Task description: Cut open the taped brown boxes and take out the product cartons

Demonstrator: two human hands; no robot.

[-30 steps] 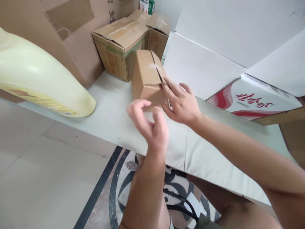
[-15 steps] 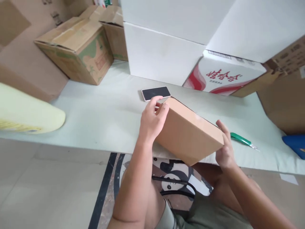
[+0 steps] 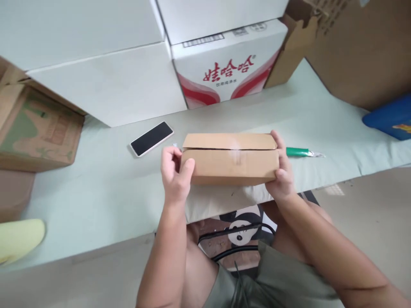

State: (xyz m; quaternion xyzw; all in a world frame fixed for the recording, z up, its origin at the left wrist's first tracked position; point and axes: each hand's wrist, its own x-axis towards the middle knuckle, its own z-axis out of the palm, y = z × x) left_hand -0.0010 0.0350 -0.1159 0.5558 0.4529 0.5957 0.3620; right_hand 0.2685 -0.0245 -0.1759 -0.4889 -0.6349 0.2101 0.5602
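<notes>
- Holding the carton [image 3: 224, 164] seemed underway: left hand [image 3: 176, 177] and right hand [image 3: 283, 177] clamped its opposite ends.
- Any next move likely needed both grips balanced.

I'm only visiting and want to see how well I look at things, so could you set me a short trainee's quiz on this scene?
1. True or false: the left hand and the right hand are both on the small cardboard box.
2. Where on the pale cloth does the phone lie?
A: right of the box
B: left of the box
C: on top of the box
3. What colour is the handle of the tool beside the right hand?

Key:
1. True; one hand is at each end.
2. B.
3. Green.
</notes>
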